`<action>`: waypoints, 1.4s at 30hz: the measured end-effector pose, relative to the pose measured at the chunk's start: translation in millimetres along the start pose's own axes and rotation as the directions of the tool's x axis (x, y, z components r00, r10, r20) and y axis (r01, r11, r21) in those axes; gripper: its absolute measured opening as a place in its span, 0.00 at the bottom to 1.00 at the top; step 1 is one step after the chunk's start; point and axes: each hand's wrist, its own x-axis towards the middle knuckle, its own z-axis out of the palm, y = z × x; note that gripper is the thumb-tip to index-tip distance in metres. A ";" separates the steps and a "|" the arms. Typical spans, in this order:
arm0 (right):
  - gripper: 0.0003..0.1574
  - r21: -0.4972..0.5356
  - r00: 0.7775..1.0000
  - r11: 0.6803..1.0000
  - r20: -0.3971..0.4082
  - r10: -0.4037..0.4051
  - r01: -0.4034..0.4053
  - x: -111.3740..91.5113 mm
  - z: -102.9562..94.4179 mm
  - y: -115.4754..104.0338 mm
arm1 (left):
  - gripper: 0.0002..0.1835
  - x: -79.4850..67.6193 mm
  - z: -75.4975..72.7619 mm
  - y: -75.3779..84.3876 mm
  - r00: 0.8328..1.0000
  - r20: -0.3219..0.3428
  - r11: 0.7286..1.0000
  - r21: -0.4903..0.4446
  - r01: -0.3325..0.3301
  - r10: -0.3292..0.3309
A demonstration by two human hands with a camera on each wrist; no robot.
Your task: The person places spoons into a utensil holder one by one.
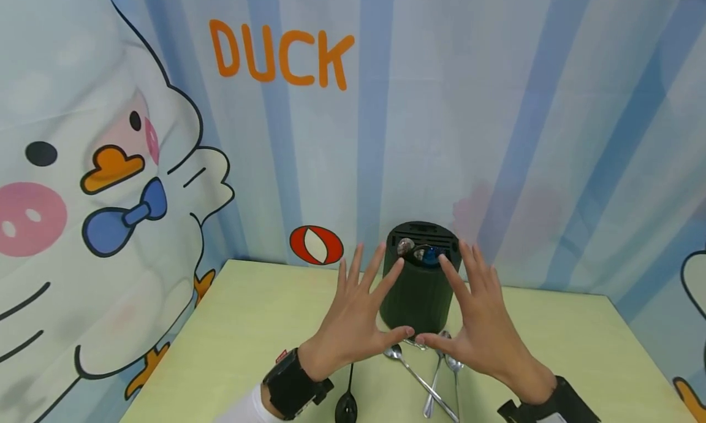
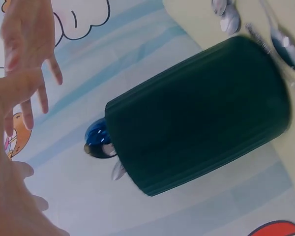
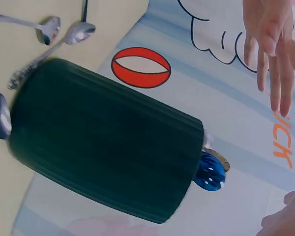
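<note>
A dark green utensil holder (image 1: pixel 416 294) stands upright at the back of the table, with spoon heads, one of them blue (image 1: pixel 431 255), poking out of its top. In front of it my left hand (image 1: pixel 358 319) and my right hand (image 1: pixel 485 322) are raised with fingers spread, the thumb tips close together. Neither hand holds anything. Both wrist views show the holder apart from the hands. Below the thumbs, metal spoons (image 1: pixel 421 380) lie crossed on the table. A black spoon (image 1: pixel 346 406) lies beside my left wrist.
The pale yellow table (image 1: pixel 265 312) ends at a striped blue curtain (image 1: pixel 419 116) right behind the holder. A duck print (image 1: pixel 110 227) covers the curtain on the left. Near the holder's base more metal spoons (image 3: pixel 80 33) lie on the table.
</note>
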 end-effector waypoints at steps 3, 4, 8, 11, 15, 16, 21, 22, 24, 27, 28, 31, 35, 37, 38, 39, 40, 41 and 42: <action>0.71 0.007 1.000 1.000 0.011 0.027 -0.027 -10.7 4.4 -0.2 | 0.53 -12.6 6.1 0.3 0.999 0.041 0.999 -0.043 0.027 -0.025; 0.72 0.009 0.999 0.999 0.014 0.036 -0.036 -14.1 5.9 0.1 | 0.53 -16.6 9.0 0.0 0.998 0.059 0.997 -0.063 0.037 -0.033; 0.73 -0.008 0.996 0.997 0.046 0.081 -0.081 -27.8 13.7 4.2 | 0.53 -33.3 24.2 -3.7 0.986 0.151 0.988 -0.124 0.089 -0.070; 0.75 -0.029 0.990 0.993 0.079 0.113 -0.111 -39.4 23.1 6.7 | 0.54 -47.7 37.2 -7.2 0.968 0.228 0.979 -0.148 0.143 -0.107; 0.76 -0.032 0.982 0.991 0.132 0.135 -0.132 -54.2 38.7 6.1 | 0.55 -68.0 50.3 -10.4 0.917 0.336 0.939 -0.187 0.288 -0.214; 0.76 -0.031 0.979 0.990 0.147 0.140 -0.137 -56.9 42.7 5.4 | 0.55 -72.4 52.8 -10.8 0.901 0.358 0.927 -0.185 0.326 -0.246; 0.76 -0.012 0.958 0.992 0.257 0.124 -0.125 -58.7 64.6 -0.7 | 0.56 -88.4 64.6 -14.4 0.826 0.421 0.881 -0.116 0.459 -0.375; 0.76 -0.010 0.952 0.993 0.286 0.112 -0.114 -57.5 69.7 -2.3 | 0.56 -90.5 66.9 -14.7 0.814 0.431 0.876 -0.097 0.472 -0.390; 0.76 0.005 0.936 0.996 0.343 0.077 -0.083 -55.1 80.4 -6.0 | 0.56 -94.2 71.5 -14.6 0.786 0.458 0.866 -0.065 0.496 -0.415; 0.74 0.049 0.909 0.999 0.418 0.000 -0.023 -53.1 98.0 -11.5 | 0.56 -99.3 78.7 -13.0 0.752 0.494 0.858 -0.023 0.513 -0.436; 0.73 0.067 0.899 0.998 0.437 -0.032 0.003 -52.0 104.2 -13.0 | 0.55 -100.6 80.7 -13.0 0.743 0.502 0.857 -0.009 0.515 -0.442; 0.66 0.106 0.862 0.991 0.492 -0.123 0.081 -49.0 122.2 -17.1 | 0.52 -105.3 85.6 -13.0 0.728 0.516 0.858 0.028 0.513 -0.452; 0.54 0.141 0.805 0.983 0.566 -0.177 0.117 -44.9 139.4 -22.7 | 0.47 -110.6 89.6 -13.2 0.716 0.526 0.866 0.082 0.494 -0.458; 0.48 0.157 0.785 0.981 0.592 -0.184 0.112 -42.8 145.4 -25.3 | 0.45 -112.0 90.4 -13.5 0.719 0.523 0.873 0.108 0.475 -0.457; 0.46 0.163 0.779 0.980 0.598 -0.189 0.113 -42.1 148.2 -26.5 | 0.44 -112.5 90.5 -13.8 0.723 0.518 0.875 0.120 0.469 -0.458; 0.44 0.167 0.776 0.979 0.599 -0.195 0.117 -41.3 151.1 -27.5 | 0.43 -112.5 90.2 -14.2 0.725 0.512 0.876 0.129 0.465 -0.460; 0.42 0.169 0.776 0.978 0.599 -0.199 0.120 -40.4 153.6 -28.4 | 0.42 -112.2 89.7 -14.8 0.724 0.509 0.874 0.135 0.467 -0.466; 0.40 0.165 0.780 0.977 0.591 -0.205 0.132 -39.9 156.1 -28.8 | 0.41 -111.9 89.3 -15.2 0.721 0.507 0.871 0.140 0.471 -0.472; 0.39 0.162 0.784 0.977 0.584 -0.211 0.142 -39.7 158.5 -29.0 | 0.40 -111.6 88.9 -15.7 0.716 0.509 0.866 0.138 0.481 -0.478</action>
